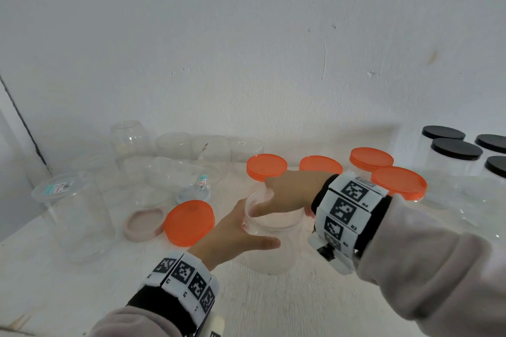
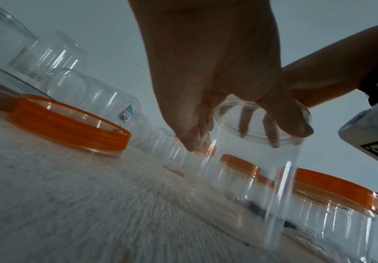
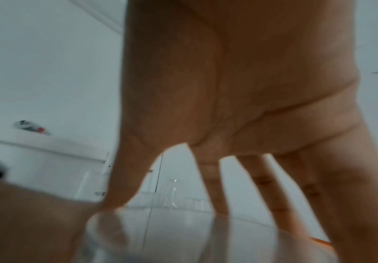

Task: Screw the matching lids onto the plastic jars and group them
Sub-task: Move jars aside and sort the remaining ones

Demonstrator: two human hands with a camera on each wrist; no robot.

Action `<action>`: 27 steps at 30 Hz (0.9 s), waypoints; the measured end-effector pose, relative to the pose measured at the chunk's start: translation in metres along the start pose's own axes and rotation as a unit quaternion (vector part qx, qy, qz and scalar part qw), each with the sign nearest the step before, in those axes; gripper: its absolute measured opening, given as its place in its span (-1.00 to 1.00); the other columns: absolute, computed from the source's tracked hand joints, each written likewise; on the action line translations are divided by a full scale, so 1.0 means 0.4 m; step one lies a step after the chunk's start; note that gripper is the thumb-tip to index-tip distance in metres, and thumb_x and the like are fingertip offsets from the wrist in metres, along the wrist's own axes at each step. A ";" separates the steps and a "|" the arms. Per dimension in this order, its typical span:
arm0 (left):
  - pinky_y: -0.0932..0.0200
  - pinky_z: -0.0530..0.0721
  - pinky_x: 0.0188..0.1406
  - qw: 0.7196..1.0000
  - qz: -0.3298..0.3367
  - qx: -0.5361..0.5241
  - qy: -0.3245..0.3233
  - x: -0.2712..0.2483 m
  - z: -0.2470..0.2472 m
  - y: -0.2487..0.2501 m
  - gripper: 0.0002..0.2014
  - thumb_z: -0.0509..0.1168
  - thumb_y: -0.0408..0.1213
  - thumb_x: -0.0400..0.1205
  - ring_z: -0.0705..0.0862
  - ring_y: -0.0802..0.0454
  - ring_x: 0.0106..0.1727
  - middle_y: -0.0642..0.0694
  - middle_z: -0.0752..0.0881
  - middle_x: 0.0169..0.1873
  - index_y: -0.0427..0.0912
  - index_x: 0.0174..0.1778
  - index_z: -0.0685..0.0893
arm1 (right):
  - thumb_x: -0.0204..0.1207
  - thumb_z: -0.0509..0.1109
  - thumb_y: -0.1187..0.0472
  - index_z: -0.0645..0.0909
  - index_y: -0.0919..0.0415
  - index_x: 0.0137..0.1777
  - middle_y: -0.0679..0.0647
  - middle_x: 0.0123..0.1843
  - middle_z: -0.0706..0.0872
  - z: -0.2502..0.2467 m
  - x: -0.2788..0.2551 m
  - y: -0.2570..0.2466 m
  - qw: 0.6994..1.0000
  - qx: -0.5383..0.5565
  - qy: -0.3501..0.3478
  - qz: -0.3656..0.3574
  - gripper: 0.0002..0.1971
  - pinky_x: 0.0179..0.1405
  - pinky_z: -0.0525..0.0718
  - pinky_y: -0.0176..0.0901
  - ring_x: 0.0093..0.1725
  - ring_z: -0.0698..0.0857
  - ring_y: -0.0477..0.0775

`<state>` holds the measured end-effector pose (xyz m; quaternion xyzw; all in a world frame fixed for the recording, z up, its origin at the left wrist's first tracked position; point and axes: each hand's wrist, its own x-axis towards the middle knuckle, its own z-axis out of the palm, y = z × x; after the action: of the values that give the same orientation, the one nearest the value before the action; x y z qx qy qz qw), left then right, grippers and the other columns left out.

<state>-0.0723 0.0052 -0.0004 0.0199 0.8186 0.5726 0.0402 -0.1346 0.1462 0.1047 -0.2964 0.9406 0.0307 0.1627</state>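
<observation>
A clear lidless jar [image 1: 273, 252] [image 2: 262, 174] [image 3: 160, 231] stands upright mid-table. My left hand [image 1: 235, 227] [image 2: 205, 74] curls round its neck from the left, thumb on the near side. My right hand [image 1: 290, 191] [image 3: 228, 89] reaches over the mouth from the right. It holds the rim, thumb dipping into the opening and fingers pointing down the far side. A loose orange lid [image 1: 189, 223] [image 2: 70, 122] lies just left of the jar. The wrist views are motion-blurred.
Several orange-lidded jars [image 1: 398, 182] stand behind and right of my hands, with black-lidded jars [image 1: 456, 148] at the far right. Clear jars crowd the back left, one lying down [image 1: 178, 172]. A tall clear jar [image 1: 74, 213] and a beige lid [image 1: 143, 224] sit left.
</observation>
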 end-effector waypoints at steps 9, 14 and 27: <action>0.12 0.44 0.48 1.000 0.008 0.011 -0.005 -0.002 0.001 0.009 0.00 0.64 -0.08 0.31 0.42 0.20 0.50 0.21 0.46 0.46 0.20 0.59 0.20 | 0.35 0.51 -0.28 0.15 -0.43 0.59 -0.10 0.52 0.32 -0.023 -0.008 0.013 0.993 0.022 -0.076 -0.087 -0.16 0.45 0.41 0.17 0.54 0.33 0.10; 0.61 0.51 0.02 0.999 0.022 0.016 -0.026 -0.012 0.004 0.019 -0.32 0.59 -0.25 0.43 0.49 0.69 0.19 0.62 0.58 0.13 0.35 0.30 0.37 | 0.35 0.29 -0.53 0.28 -0.14 0.58 0.02 0.39 0.45 0.000 -0.002 -0.018 0.999 -0.037 -0.027 -0.029 -0.15 0.14 0.60 0.07 0.23 0.52 0.12; 0.27 0.48 0.32 1.000 -0.007 0.008 -0.009 -0.006 0.004 0.008 0.01 0.64 -0.03 0.27 0.47 0.30 0.40 0.25 0.50 0.39 0.15 0.58 0.23 | 0.30 0.48 -0.37 0.05 -0.29 0.67 -0.02 0.57 0.30 0.007 -0.012 0.021 0.997 0.022 -0.047 -0.051 -0.02 0.12 0.48 -0.05 0.40 0.39 0.07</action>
<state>-0.0697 0.0073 0.0021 0.0192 0.8228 0.5657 0.0518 -0.1349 0.1561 0.1034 -0.3386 0.9161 0.0152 0.2144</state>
